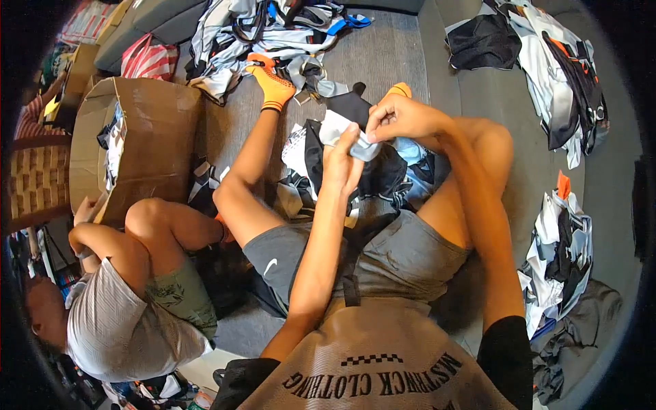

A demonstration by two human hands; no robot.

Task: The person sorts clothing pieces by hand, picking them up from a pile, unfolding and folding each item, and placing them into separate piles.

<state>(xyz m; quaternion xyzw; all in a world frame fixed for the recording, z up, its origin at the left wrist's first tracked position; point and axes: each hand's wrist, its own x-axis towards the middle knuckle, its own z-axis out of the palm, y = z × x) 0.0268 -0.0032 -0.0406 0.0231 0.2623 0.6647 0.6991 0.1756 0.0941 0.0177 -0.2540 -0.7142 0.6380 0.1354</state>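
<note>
My left hand [344, 160] holds a small white and light grey fabric piece [333, 128] between thumb and fingers, above the floor between my legs. At the right edge of that piece, my right hand [396, 119] has its thumb and index finger pinched on it. Black fabric [350, 106] shows just behind the piece, near both hands. Below them a pile of black, white and blue cloth [383, 174] lies between my knees.
A cardboard box [157, 137] with cloth inside stands at the left, beside a seated person [130, 321]. Cloth heaps lie at the top [273, 34], and on the grey surface at the right [564, 82] and lower right [560, 253].
</note>
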